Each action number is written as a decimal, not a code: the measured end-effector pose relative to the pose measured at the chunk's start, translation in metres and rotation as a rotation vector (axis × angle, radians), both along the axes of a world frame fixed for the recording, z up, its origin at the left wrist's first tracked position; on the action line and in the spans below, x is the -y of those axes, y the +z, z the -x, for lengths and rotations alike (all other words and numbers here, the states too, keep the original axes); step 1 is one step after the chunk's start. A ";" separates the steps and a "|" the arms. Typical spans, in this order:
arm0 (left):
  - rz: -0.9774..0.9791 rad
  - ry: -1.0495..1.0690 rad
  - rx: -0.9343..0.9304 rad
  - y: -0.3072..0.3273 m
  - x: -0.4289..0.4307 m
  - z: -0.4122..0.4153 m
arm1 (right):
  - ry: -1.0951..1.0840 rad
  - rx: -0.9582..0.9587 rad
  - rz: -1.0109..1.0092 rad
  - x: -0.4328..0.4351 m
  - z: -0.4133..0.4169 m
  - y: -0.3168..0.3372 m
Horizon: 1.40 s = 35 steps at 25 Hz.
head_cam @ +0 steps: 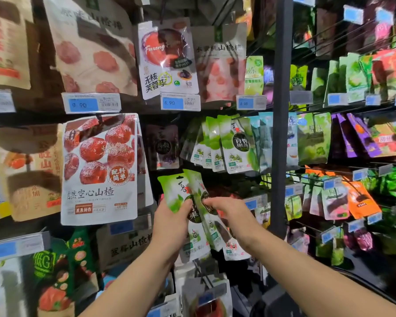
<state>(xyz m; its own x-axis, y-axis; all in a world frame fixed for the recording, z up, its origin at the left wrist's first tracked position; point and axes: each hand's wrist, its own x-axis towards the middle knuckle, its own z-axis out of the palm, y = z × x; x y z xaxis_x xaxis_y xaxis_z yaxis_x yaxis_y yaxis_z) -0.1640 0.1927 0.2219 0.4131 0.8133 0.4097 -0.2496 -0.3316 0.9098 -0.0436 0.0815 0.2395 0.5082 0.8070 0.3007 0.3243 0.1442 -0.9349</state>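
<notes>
The left hand (169, 221) held a few green snack packs (192, 193), with its fingers curled round them. The right hand (230, 212) pinched the front pack with its fingertips. The packs were up in the air, near the shelf. Behind them hung more green packs (236, 145), beside a big red fruit bag (98, 170).
</notes>
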 end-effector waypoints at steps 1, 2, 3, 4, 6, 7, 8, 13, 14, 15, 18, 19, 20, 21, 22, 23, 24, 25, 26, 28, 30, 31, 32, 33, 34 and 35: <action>0.027 -0.026 0.006 0.000 0.000 0.002 | 0.021 0.011 0.019 0.002 -0.001 0.000; 0.049 -0.050 0.012 -0.001 -0.002 0.005 | 0.027 0.038 0.037 0.002 -0.006 -0.002; 0.067 -0.073 0.013 -0.001 -0.003 0.006 | 0.018 0.064 0.048 0.002 -0.011 -0.004; 0.077 -0.089 0.009 -0.001 -0.003 0.007 | 0.022 0.049 0.052 0.001 -0.015 -0.007; 0.074 -0.086 0.006 -0.001 -0.004 0.008 | 0.006 -0.043 0.028 0.001 -0.021 -0.011; 0.080 -0.090 0.017 0.000 -0.003 0.008 | -0.003 -0.061 0.028 0.001 -0.024 -0.014; 0.093 -0.104 0.037 0.001 -0.003 0.007 | -0.004 -0.058 0.036 0.002 -0.027 -0.015; 0.075 -0.127 0.042 0.008 -0.003 -0.005 | -0.052 -0.030 -0.014 0.021 -0.045 -0.008; 0.082 -0.126 0.044 0.011 -0.002 -0.008 | -0.086 -0.012 -0.035 0.027 -0.049 -0.004; 0.081 -0.116 0.046 0.013 -0.002 -0.013 | -0.152 0.008 -0.054 0.032 -0.057 0.000; 0.061 -0.079 0.042 0.023 -0.006 -0.024 | -0.266 -0.003 -0.151 0.042 -0.088 0.017; 0.058 -0.076 0.043 0.028 -0.009 -0.027 | -0.290 0.003 -0.180 0.043 -0.096 0.026; 0.051 -0.074 0.037 0.032 -0.011 -0.030 | -0.309 0.004 -0.221 0.042 -0.106 0.034; 0.046 -0.071 0.027 0.036 -0.013 -0.033 | -0.319 0.015 -0.253 0.042 -0.113 0.044; 0.040 -0.073 0.020 0.039 -0.016 -0.036 | -0.324 0.026 -0.282 0.040 -0.116 0.055; 0.035 -0.074 0.023 0.042 -0.018 -0.040 | -0.339 0.054 -0.300 0.038 -0.120 0.065; 0.028 -0.073 0.026 0.046 -0.020 -0.042 | -0.332 0.072 -0.313 0.034 -0.127 0.070; 0.028 -0.069 0.029 0.049 -0.022 -0.045 | -0.336 0.081 -0.327 0.030 -0.134 0.074; 0.034 -0.069 0.035 0.052 -0.023 -0.047 | -0.337 0.055 -0.338 0.026 -0.136 0.078; 0.041 -0.078 0.048 0.057 -0.025 -0.050 | -0.345 0.040 -0.375 0.016 -0.140 0.082; 0.038 -0.086 0.044 0.060 -0.023 -0.051 | -0.341 0.025 -0.365 0.011 -0.141 0.084; 0.026 -0.087 0.038 0.060 -0.023 -0.051 | -0.339 0.020 -0.373 0.009 -0.140 0.086; 0.008 -0.085 0.030 0.062 -0.023 -0.050 | -0.339 0.027 -0.374 0.006 -0.144 0.088; -0.011 -0.075 0.021 0.064 -0.022 -0.049 | -0.346 0.024 -0.364 0.003 -0.145 0.090; -0.028 -0.065 0.014 0.065 -0.023 -0.048 | -0.348 0.042 -0.346 0.000 -0.146 0.090; -0.041 -0.060 0.011 0.067 -0.023 -0.047 | -0.362 0.060 -0.330 -0.002 -0.145 0.090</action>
<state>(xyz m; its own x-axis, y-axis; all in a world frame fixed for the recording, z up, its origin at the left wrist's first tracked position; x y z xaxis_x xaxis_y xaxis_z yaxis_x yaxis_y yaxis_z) -0.1166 0.2161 0.2887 0.4558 0.7699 0.4468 -0.2804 -0.3522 0.8929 0.1019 0.0838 0.3300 0.7121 0.4390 0.5479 0.4603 0.2974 -0.8365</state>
